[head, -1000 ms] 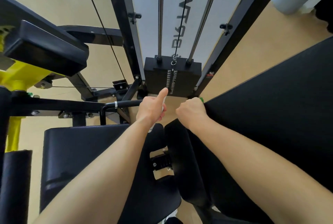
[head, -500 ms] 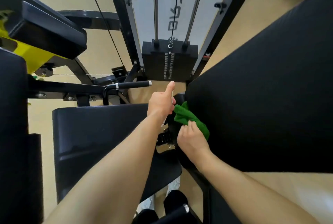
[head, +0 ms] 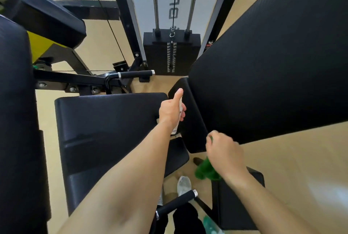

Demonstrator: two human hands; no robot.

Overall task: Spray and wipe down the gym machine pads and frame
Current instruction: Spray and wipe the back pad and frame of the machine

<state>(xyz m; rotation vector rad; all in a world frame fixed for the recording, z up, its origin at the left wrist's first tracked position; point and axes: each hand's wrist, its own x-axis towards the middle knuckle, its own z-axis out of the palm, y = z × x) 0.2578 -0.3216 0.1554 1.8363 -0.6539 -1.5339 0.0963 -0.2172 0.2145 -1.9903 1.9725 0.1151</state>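
My left hand is closed around a white spray bottle, thumb stretched up, over the right edge of the black seat pad. My right hand grips a green cloth that hangs below it, just under the lower end of the narrow black pad. The large black back pad rises to the right. Most of the bottle is hidden by my fingers.
The black frame uprights and the weight stack stand ahead. A black handle sticks out from the frame on the left, another handle below. A roller pad fills the left edge. My shoe is on the beige floor.
My right hand has drawn the green cloth down along the narrow pad, from its upper end to below it. My left hand stays in place with the bottle. The view has tilted down.
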